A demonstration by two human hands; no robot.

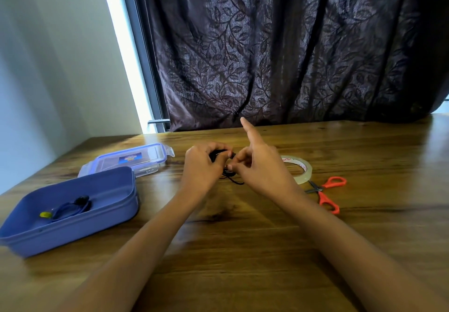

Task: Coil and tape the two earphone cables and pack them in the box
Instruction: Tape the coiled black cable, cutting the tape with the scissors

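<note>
My left hand [202, 166] grips a coiled black earphone cable [229, 174] above the middle of the wooden table; a short loose end hangs below it. My right hand [261, 166] pinches the same coil from the right, with its index finger pointing straight up. A blue earphone cable [69, 208], coiled, with a yellow spot at one end, lies inside the open purple box [102, 217] at the left. The box's clear lid [132, 158] lies flat behind it. A roll of clear tape [302, 169] sits just right of my right hand.
Orange-handled scissors [326, 192] lie right of the tape roll. A dark patterned curtain [291, 56] hangs along the table's far edge, with a wall and window frame at the left.
</note>
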